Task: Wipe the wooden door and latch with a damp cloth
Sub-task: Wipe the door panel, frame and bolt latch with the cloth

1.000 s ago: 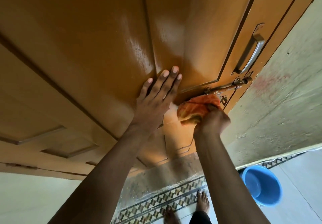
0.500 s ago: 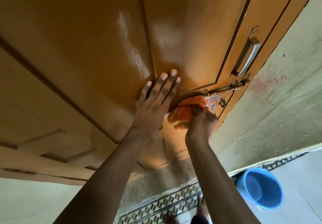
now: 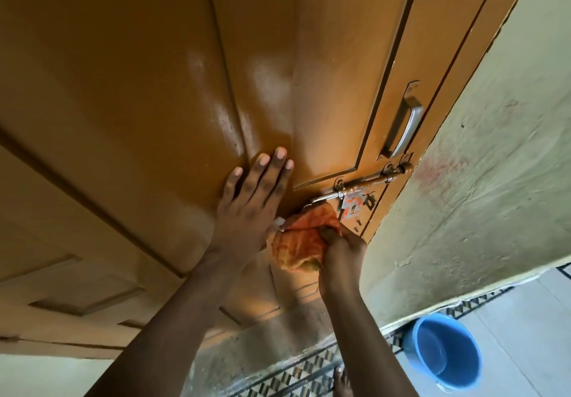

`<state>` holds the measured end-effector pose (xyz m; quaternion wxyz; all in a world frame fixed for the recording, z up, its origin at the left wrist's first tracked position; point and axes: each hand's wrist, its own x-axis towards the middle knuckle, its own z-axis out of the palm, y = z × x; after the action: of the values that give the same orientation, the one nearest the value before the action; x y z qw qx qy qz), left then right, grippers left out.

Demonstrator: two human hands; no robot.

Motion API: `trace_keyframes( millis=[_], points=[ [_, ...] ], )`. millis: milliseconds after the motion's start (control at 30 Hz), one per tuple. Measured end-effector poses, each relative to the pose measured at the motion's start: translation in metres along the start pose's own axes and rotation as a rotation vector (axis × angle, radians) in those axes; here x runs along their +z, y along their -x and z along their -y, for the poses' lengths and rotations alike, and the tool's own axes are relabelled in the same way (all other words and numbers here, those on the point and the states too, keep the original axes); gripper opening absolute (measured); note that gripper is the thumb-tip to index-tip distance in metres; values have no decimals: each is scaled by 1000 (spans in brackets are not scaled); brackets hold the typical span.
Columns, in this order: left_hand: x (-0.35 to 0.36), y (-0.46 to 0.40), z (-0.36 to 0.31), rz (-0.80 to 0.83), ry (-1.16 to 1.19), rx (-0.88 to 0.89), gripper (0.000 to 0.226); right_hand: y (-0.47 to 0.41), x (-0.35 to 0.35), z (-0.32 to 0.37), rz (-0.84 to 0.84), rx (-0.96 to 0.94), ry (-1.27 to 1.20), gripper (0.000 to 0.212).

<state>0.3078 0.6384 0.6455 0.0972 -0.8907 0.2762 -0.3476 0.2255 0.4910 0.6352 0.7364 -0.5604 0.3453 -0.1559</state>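
The brown wooden door (image 3: pixel 148 94) fills most of the view, glossy with damp streaks. A metal sliding latch (image 3: pixel 361 185) crosses its right edge, with a worn plate below the bolt. My left hand (image 3: pixel 250 208) lies flat on the door, fingers spread, just left of the latch. My right hand (image 3: pixel 340 251) grips a bunched orange cloth (image 3: pixel 301 242) and presses it on the door just below the latch's left end. The cloth touches the side of my left hand.
A silver pull handle (image 3: pixel 404 126) sits above the latch. A pale green wall (image 3: pixel 482 168) borders the door on the right. A blue bucket (image 3: pixel 445 355) stands on the floor at lower right. A patterned tile strip (image 3: pixel 296 372) and my toes (image 3: pixel 341 381) show below.
The cloth and my right hand have slid left and down off the latch, uncovering its plate and bolt. My left hand stays flat on the door.
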Motion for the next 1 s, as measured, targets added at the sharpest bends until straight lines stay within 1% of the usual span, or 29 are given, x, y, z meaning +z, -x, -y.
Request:
trace_keyframes(
  millis=[67, 133, 200, 267, 333, 433, 533, 600, 633, 667, 700, 767, 800, 833, 900, 967, 1000],
  points=[
    [-1, 2, -5, 0, 29, -41, 103, -2, -15, 3, -133, -2, -46, 38],
    [-5, 3, -17, -11, 69, -90, 92, -4, -26, 13, -254, -22, -174, 36],
    [-9, 3, -31, -70, 96, -70, 80, -10, -34, 28, -346, -100, -258, 33],
    [-7, -1, -44, -119, 156, 25, 65, -23, -36, 37, -390, -233, -217, 33],
    [1, -9, -55, -103, 211, 89, 56, -43, -35, 36, -399, -386, -52, 38],
    [16, -23, -67, -95, 250, 59, 40, -65, -24, 25, -300, -573, 217, 49],
    [21, -27, -75, -152, 259, 15, 20, -66, -20, 1, -78, -785, 554, 61],
    [22, -25, -76, -169, 271, 8, 16, -66, -31, -9, 58, -927, 738, 71],
    [23, -23, -76, -171, 278, 7, 16, -71, -40, -11, 93, -980, 814, 74],
    [25, -23, -76, -174, 285, 3, 16, -81, -49, -11, 91, -1013, 871, 76],
    [27, -22, -76, -175, 285, 6, 16, -91, -56, -8, 52, -1022, 908, 76],
    [30, -20, -75, -181, 261, 48, 17, -104, -58, -1, -77, -973, 904, 67],
    [32, -19, -76, -190, 253, 76, 19, -104, -53, 0, -119, -944, 874, 64],
    [32, -19, -78, -198, 249, 94, 21, -100, -46, -2, -121, -922, 845, 64],
    [30, -16, -76, -203, 252, 102, 25, -91, -38, -12, -43, -940, 844, 67],
    [27, -16, -76, -205, 284, 79, 28, -96, -51, -15, 81, -1081, 905, 67],
    [26, -17, -76, -204, 300, 70, 28, -105, -64, -12, 112, -1154, 944, 67]
  ],
)
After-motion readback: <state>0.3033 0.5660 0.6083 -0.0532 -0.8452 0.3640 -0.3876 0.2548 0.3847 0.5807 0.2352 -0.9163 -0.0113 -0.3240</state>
